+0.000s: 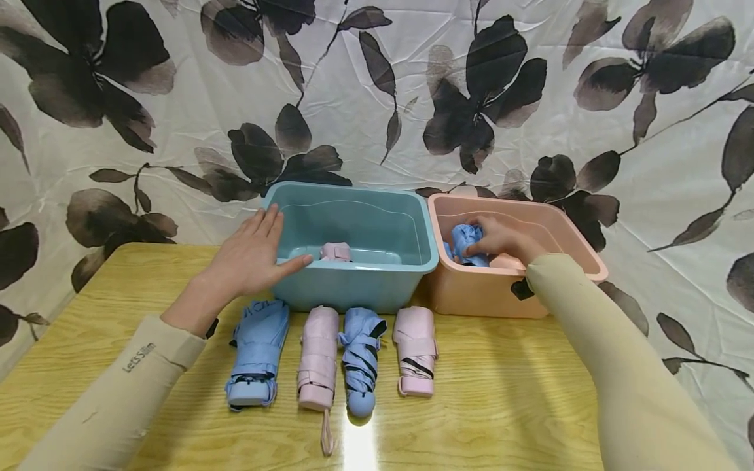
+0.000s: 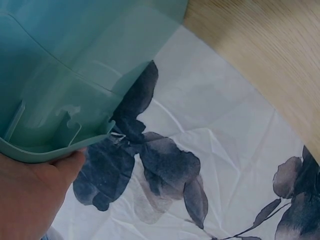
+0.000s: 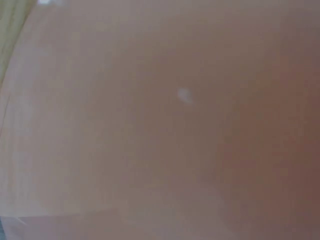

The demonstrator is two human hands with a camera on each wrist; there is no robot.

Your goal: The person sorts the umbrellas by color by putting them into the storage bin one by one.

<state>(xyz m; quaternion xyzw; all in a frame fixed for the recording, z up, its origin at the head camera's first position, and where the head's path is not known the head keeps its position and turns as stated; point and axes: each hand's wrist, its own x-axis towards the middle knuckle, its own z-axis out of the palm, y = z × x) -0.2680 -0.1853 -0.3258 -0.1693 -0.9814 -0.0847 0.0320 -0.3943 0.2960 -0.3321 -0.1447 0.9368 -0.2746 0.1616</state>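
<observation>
My left hand (image 1: 250, 252) lies with straight fingers against the left end of a blue-green plastic bin (image 1: 353, 278); in the left wrist view, the hand (image 2: 30, 195) is at the bin's rim. Inside that bin is a pink folded umbrella (image 1: 336, 252), partly hidden by the front wall. My right hand (image 1: 501, 239) reaches into a peach-coloured bin (image 1: 489, 297) and grips a blue folded umbrella (image 1: 468, 239). Another bit of blue fabric shows beside it, mostly hidden. The right wrist view is filled by the blurred peach bin wall (image 3: 150, 125).
Before the bins, folded umbrellas lie in a row on the wooden table (image 1: 483, 405): wide blue (image 1: 256, 347), pink with a strap (image 1: 319, 353), slim blue (image 1: 359, 360) and short pink (image 1: 415, 347). Behind hangs a floral cloth (image 1: 365, 131). The bins stand side by side.
</observation>
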